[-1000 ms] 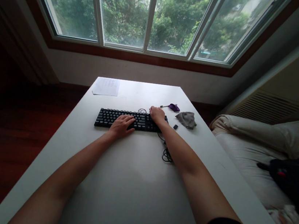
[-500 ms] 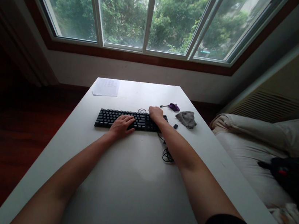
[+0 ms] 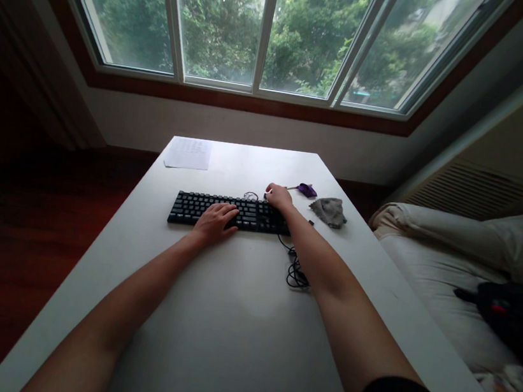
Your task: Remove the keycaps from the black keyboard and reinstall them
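A black keyboard (image 3: pixel 202 208) lies across the middle of the white table (image 3: pixel 226 320). My left hand (image 3: pixel 214 222) rests flat on its keys near the centre, fingers stretched out. My right hand (image 3: pixel 279 196) is at the keyboard's far right corner, fingers curled down over the back edge; whether they hold anything is hidden. A small wire loop (image 3: pixel 250 195) lies just behind the keyboard, left of that hand. The keyboard's black cable (image 3: pixel 296 274) is coiled on the table under my right forearm.
A purple-handled tool (image 3: pixel 306 190) and a crumpled grey cloth (image 3: pixel 329 211) lie right of the keyboard. A sheet of paper (image 3: pixel 188 153) is at the far left corner. A bed with pale bedding (image 3: pixel 449 266) and a black bag (image 3: pixel 516 313) flanks the table's right side.
My right hand has slid a little farther back and right along the keyboard's rear corner. The left hand has stayed on the keys. The view shifted slightly.
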### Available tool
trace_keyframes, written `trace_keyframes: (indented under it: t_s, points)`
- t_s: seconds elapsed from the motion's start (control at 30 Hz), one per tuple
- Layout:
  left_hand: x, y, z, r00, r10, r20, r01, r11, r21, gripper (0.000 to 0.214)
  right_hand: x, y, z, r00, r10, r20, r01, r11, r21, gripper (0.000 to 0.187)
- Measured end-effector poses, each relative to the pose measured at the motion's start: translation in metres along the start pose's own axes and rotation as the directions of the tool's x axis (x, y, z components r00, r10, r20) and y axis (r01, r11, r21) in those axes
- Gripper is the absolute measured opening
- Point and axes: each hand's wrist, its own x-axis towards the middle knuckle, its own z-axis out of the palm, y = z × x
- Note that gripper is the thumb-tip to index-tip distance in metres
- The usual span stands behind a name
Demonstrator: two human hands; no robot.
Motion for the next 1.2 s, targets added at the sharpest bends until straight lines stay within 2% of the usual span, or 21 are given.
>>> trace_keyframes:
  t_s: [0.1, 0.3, 0.43, 0.53, 0.73, 0.83, 1.03, 1.2]
  points:
    - [0.000, 0.000, 0.000, 1.000, 0.005, 0.000, -0.005, 1.000, 0.001, 0.051, 0.000, -0.003, 0.000, 1.000, -0.006, 0.007, 0.006, 1.000, -0.008, 0.029]
    - [0.000, 0.000, 0.000, 1.000, 0.008, -0.003, -0.008, 1.000, 0.009, 0.052, 0.002, -0.006, -0.009, 0.992, -0.083, 0.095, 0.090, 0.993, -0.071, 0.027]
    - [0.001, 0.001, -0.002, 1.000, 0.008, 0.001, -0.008, 1.000, 0.001, 0.051, -0.006, -0.009, -0.013, 0.994, -0.107, 0.032, 0.109, 0.992, -0.067, 0.026]
    - [0.002, 0.002, -0.002, 1.000, 0.008, 0.002, -0.008, 1.000, -0.005, 0.051, -0.019, -0.011, -0.016, 0.982, -0.181, -0.060, 0.180, 0.983, -0.024, 0.024]
    - [0.001, 0.002, 0.000, 1.000, -0.006, 0.004, 0.006, 1.000, -0.007, 0.051, -0.051, -0.012, -0.025, 0.909, -0.358, -0.213, 0.391, 0.909, 0.145, 0.024]
    - [0.001, 0.002, 0.000, 1.000, -0.002, 0.008, 0.002, 1.000, -0.009, 0.052, -0.062, -0.012, -0.028, 0.883, -0.411, -0.226, 0.454, 0.868, 0.198, 0.024]
    - [0.001, 0.002, 0.000, 1.000, -0.001, 0.004, 0.001, 1.000, 0.002, 0.052, -0.075, -0.015, -0.033, 0.863, -0.443, -0.244, 0.494, 0.841, 0.219, 0.024]
    - [0.001, 0.002, 0.001, 1.000, -0.007, 0.004, 0.007, 1.000, -0.003, 0.051, -0.080, -0.013, -0.035, 0.865, -0.449, -0.224, 0.493, 0.844, 0.210, 0.024]
